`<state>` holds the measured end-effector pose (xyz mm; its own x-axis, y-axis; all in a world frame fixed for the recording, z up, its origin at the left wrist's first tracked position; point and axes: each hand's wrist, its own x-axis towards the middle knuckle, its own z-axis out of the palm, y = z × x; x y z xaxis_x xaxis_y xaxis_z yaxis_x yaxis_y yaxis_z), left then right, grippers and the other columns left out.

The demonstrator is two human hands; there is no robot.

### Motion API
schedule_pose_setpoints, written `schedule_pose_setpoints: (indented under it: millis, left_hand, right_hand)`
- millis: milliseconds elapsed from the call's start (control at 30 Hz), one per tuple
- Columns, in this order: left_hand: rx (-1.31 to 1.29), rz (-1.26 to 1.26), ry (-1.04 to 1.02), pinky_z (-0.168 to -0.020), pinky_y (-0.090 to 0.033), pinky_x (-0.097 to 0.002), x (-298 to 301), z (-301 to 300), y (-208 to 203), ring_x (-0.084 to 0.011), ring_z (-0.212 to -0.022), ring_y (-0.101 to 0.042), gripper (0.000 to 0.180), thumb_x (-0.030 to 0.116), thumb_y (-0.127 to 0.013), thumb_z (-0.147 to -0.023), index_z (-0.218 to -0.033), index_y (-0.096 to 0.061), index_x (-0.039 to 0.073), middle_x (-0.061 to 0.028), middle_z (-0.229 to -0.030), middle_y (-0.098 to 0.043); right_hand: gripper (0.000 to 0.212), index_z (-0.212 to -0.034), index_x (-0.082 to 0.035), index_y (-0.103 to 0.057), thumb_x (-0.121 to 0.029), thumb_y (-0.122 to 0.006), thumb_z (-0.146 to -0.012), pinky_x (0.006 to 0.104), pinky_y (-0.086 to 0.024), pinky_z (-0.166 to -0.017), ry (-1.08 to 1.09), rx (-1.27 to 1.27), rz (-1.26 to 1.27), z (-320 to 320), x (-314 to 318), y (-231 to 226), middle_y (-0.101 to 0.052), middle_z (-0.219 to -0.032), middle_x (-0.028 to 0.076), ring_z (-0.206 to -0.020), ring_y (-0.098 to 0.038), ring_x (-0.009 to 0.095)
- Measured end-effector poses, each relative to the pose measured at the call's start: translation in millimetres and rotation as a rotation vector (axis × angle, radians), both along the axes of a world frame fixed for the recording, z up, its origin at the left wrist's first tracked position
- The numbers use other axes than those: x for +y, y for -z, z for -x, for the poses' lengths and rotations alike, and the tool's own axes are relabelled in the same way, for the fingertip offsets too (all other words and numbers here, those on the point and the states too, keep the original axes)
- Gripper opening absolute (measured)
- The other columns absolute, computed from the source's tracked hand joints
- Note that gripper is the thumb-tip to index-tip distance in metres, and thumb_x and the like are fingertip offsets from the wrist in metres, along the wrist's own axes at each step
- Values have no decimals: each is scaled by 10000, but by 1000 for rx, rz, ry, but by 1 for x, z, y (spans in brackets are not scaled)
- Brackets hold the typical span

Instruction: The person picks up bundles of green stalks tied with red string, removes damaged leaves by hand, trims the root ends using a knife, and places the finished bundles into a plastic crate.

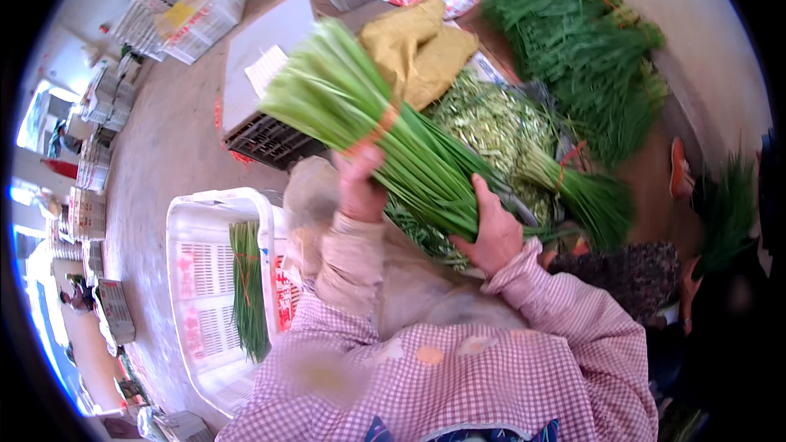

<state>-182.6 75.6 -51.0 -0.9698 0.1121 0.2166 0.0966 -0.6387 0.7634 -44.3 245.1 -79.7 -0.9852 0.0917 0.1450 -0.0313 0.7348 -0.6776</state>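
to the right of the white basket (pixel 209 315), steady the green bundle (pixel 409 155) with the left hand (pixel 362 187) curled against it by the orange band (pixel 384 121) and the right hand (pixel 496 231) clasping its leafy end, squeezing gently.

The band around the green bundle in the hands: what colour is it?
The band is orange; it shows best in the head view.

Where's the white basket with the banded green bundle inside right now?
In the head view, the white basket is left of centre, beside the person's left sleeve and nearer the person than the black crate.
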Motion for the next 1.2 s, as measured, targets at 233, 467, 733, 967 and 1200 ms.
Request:
schedule_pose_setpoints:
  millis: [233,467,733,967,1200]
  left_hand:
    - [78,-142,-232,-953,-480,-424,-43,31,-26,-257,-1071,-583,520,405,-524,-918,-1276,-526,28,-118,-1186,-598]
    - [-3,-279,-165,-956,-483,-437,-51,33,-18,-263,-1066,-587,464,395,-519,-937,-1247,-540,50,-108,-1179,-603]
    - [56,-75,-307,-952,-470,-402,-31,31,-22,-254,-1064,-590,459,353,-540,-874,-1197,-601,33,-123,-1160,-624]
    - [21,198,-290,-939,-480,-356,2,-4,-25,-209,-1055,-586,802,50,-857,-567,-1250,-437,29,-93,-1150,-584]
    - [41,-209,-353,-919,-496,-339,-72,-4,-54,-194,-980,-624,802,28,-809,-610,-1298,-396,29,-92,-1135,-598]
  right_hand:
    - [212,-998,-1,-657,3,-638,-786,331,-519,-681,434,24,148,-54,114,56,-687,-834,158,-746,-674,226]
    - [129,-1013,-11,-644,-91,-573,-940,184,-311,-417,658,273,840,-51,147,-10,-618,-718,11,-465,-419,24]
    - [143,-1031,12,-625,-10,-571,-900,179,-405,-567,285,241,709,-28,68,-88,-637,-805,16,-640,-494,31]
    - [882,-1410,60,-307,-177,-781,-705,459,-354,-1049,-173,558,-57,59,-36,-79,-432,-1372,268,-1226,-458,418]
    - [999,-1477,32,-203,-100,-756,-656,408,-378,-1047,-223,-37,140,41,-21,7,-459,-1354,251,-1232,-482,360]
